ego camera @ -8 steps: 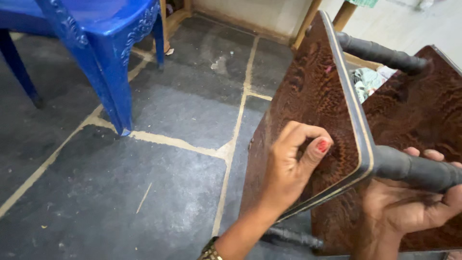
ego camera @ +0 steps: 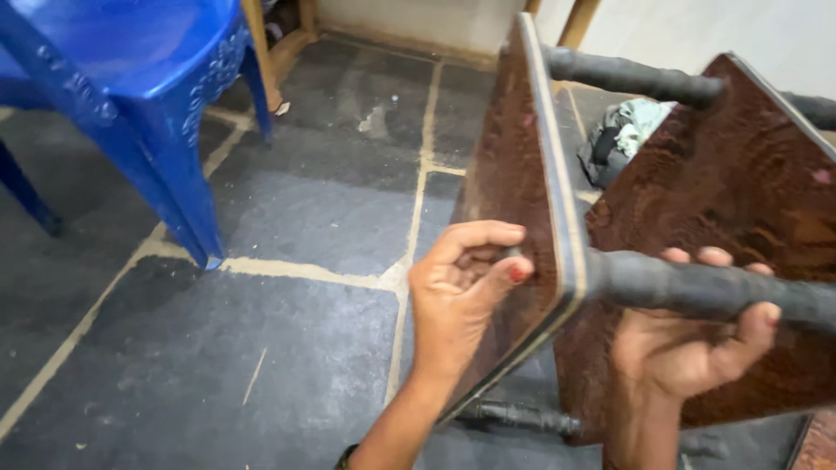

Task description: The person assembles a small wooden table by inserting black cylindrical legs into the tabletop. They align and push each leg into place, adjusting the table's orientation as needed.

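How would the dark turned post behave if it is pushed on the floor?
The post looks round, so loose it would probably roll. It seems rigid, not floppy. Here it joins the brown board, and the right hand cups it from below, so it likely stays put.

Both forearms bare, no sleeves in view. Left hand (ego camera: 457,300): thumbnail painted red; a dark band, partly cut off by the frame edge, sits at the wrist. Right hand (ego camera: 688,352): no rings, no visible polish on the fingers (ego camera: 756,322).
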